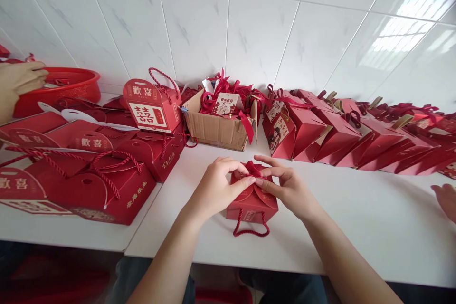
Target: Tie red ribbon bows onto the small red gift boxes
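Under bow (253, 169) — box (245, 210) upright, handle (251, 234) toward wearer

There are four hands: the person's left hand (221, 181) and right hand (287, 183), one other hand (26, 77) at the left edge and one more hand (447, 201) at the right. In the middle is one box (238, 210) with one bow (252, 168). There is one carton (213, 128), one tub (80, 90) and two tabletops (363, 223). The left boxes (114, 202) and right boxes (337, 137) overlap too much to count.
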`<state>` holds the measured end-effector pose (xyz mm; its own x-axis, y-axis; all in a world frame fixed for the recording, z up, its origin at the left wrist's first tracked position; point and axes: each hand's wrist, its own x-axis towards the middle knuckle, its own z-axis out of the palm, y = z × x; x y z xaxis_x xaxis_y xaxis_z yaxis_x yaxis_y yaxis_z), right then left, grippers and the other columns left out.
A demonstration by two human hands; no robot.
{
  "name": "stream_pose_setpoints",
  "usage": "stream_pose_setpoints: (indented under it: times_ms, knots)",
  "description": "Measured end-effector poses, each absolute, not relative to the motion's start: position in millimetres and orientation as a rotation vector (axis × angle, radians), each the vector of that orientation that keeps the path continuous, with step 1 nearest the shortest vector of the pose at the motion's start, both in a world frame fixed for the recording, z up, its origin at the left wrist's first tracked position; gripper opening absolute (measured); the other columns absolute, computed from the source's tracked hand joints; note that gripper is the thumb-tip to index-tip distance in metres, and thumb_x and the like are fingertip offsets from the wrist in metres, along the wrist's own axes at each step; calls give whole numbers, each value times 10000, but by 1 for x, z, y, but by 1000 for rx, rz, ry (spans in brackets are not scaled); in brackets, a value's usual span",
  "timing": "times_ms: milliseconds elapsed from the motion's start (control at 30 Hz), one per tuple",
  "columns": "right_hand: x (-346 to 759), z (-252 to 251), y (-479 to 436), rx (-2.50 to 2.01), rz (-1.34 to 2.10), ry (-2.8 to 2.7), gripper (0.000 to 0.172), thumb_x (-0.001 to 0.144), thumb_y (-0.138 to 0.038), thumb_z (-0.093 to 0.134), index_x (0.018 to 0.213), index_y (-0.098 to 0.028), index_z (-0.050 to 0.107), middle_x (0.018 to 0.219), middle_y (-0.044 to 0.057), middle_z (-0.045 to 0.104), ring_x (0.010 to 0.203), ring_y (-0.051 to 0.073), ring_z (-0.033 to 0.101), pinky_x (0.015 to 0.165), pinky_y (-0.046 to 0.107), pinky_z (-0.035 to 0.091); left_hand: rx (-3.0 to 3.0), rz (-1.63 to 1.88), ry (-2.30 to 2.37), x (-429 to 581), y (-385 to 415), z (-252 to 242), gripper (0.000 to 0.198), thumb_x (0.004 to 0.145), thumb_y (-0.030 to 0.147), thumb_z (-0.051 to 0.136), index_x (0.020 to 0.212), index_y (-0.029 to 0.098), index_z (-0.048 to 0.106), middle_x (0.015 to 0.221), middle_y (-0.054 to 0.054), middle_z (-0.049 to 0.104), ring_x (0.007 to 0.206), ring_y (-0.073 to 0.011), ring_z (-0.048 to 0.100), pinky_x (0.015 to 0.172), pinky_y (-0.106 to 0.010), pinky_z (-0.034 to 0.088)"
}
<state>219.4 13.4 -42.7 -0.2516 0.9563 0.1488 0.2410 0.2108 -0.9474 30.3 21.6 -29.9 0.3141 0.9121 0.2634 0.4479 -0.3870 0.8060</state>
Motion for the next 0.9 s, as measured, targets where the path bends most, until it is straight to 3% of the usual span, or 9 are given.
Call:
stream_pose_setpoints:
  times_ms: [167, 300, 400, 567, 667, 733, 833, 900]
  knots:
    - [221, -44, 14, -1103, 1004, -1667, 272, 913, -460, 452, 904, -238, 609, 1187, 53, 607, 1180, 221, 517, 1012, 387, 390, 1835, 924, 1112, 27, 22, -25, 126, 804, 304, 597, 739, 197, 610, 764, 7, 658, 747, -157, 604, 701, -263, 465]
    - [224, -48, 19, -1098, 873, -1747, 128, 925, -324, 438, 1015, -248, 489, 1152, 53, 600, 1114, 201, 548, 948, 374, 431, 1826, 950, 1123, 29, 21, -23, 113, 798, 283, 590, 733, 192, 590, 758, 5, 646, 743, -156, 597, 706, -266, 465]
    - [226, -50, 24, -1137, 598, -1870, 192, 847, -204, 520, 1035, -238, 505, 1028, 45, 640, 992, 199, 591, 908, 381, 439, 1820, 976, 1141, 32, 22, -26, 95, 800, 271, 584, 741, 196, 582, 777, 8, 643, 774, -155, 595, 751, -276, 461]
    - [229, -46, 27, -1181, 307, -1982, 128, 818, -153, 510, 873, -238, 589, 860, 22, 689, 789, 190, 625, 807, 380, 435, 1792, 1023, 1126, 36, 22, -31, 68, 802, 255, 576, 760, 201, 578, 807, 7, 650, 811, -156, 604, 781, -280, 461]
    - [237, -33, 20, -1157, 172, -2083, 110, 836, -197, 531, 906, -245, 601, 813, 17, 680, 758, 186, 616, 855, 403, 399, 1787, 1036, 1110, 37, 22, -32, 66, 805, 249, 562, 761, 202, 575, 796, 5, 649, 797, -154, 607, 768, -278, 465]
    - [245, -22, 13, -1140, 235, -2181, 62, 836, -288, 583, 872, -242, 601, 735, 10, 653, 702, 174, 594, 790, 364, 424, 1799, 1024, 1099, 36, 23, -33, 58, 804, 237, 554, 769, 202, 583, 803, -1, 654, 797, -158, 610, 766, -283, 468]
    - [254, -8, 11, -1161, 504, -2242, 248, 849, -436, 562, 727, -219, 563, 625, 5, 578, 568, 137, 516, 570, 279, 407, 1822, 984, 1077, 34, 24, -32, 52, 799, 212, 548, 783, 204, 597, 822, -4, 662, 807, -159, 615, 770, -284, 470]
    - [254, -8, 18, -1223, 578, -2113, 343, 906, -477, 437, 727, -210, 556, 660, 22, 579, 587, 137, 513, 537, 269, 389, 1829, 965, 1075, 33, 24, -32, 58, 800, 207, 543, 788, 206, 600, 824, -4, 662, 800, -156, 612, 767, -282, 471]
